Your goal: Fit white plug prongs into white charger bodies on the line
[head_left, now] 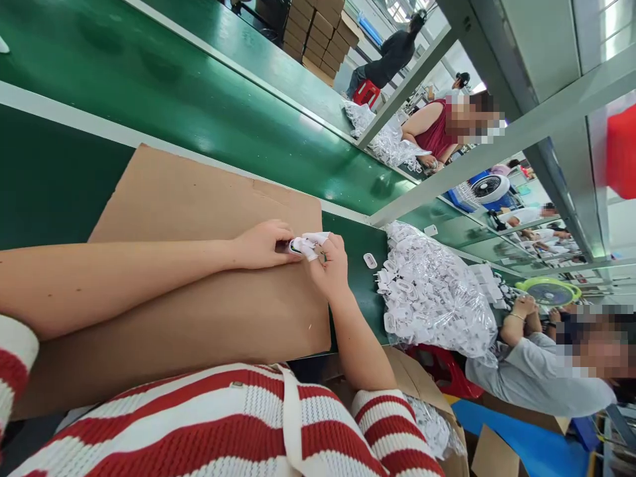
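Observation:
Above a brown cardboard sheet [213,199], my two hands meet at a small white plastic piece [295,246] with a dark spot on its face. My left hand [263,244] pinches its left end between thumb and fingers. From the other side, my right hand [332,268] closes on the same piece, with white coverings on some fingertips. Fingers hide much of the piece, so its exact kind cannot be made out. A loose white oval plastic part [370,260] lies on the green table right of the cardboard.
A clear plastic bag [437,291] heaped with small white parts stands on the right. A green conveyor belt [248,126] runs beyond the cardboard, under a metal frame [412,86]. Co-workers sit at the right and far side. An open carton [412,377] stands below the table edge.

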{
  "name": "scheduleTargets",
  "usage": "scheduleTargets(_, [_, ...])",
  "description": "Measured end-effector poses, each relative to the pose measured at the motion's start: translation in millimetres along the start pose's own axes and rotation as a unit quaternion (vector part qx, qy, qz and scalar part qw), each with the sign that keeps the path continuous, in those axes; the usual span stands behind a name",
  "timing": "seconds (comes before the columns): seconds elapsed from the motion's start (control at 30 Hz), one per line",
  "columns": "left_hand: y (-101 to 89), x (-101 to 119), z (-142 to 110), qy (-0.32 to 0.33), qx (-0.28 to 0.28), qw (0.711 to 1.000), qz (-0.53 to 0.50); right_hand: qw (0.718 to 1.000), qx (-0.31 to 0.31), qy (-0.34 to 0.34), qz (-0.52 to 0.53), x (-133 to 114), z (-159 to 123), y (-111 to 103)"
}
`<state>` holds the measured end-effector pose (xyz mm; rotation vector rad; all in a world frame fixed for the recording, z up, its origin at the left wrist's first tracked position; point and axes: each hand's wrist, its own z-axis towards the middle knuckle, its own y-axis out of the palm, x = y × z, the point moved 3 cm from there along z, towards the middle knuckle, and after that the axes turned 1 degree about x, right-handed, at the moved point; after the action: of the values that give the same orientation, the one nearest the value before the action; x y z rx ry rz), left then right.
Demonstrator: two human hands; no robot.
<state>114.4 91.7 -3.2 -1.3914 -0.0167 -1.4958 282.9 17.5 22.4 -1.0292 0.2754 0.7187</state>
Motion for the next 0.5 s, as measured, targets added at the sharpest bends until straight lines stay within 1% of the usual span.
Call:
scheduleTargets(0.13, [0.7, -2, 0, -0.002, 0.002, 1.0, -0.008, 0.999, -0.028, -0.003, -0.038, 0, 0, 3])
scheduleTargets(0.27, [2.6, -2, -2, -0.004, 0.006, 1.0, -0.014, 0.996, -0.045, 0.001, -0.084, -1, 2, 2])
scheduleTargets(0.37, [3.2, -3, -2, -0.019, 0.002, 1.0, -0.016, 0.99, -0.057, 0.008, -0.126, 1, 6, 2])
scheduleTargets(0.43, [0.9, -5, -1, -0.029, 0.003, 0.999, -0.014, 0.988, -0.062, 0.019, -0.142, 4, 10, 5])
scheduleTargets(0.5, [-3.0, -4, 2, -0.034, 0.004, 0.999, -0.004, 0.988, -0.063, 0.046, -0.132, 5, 13, 8])
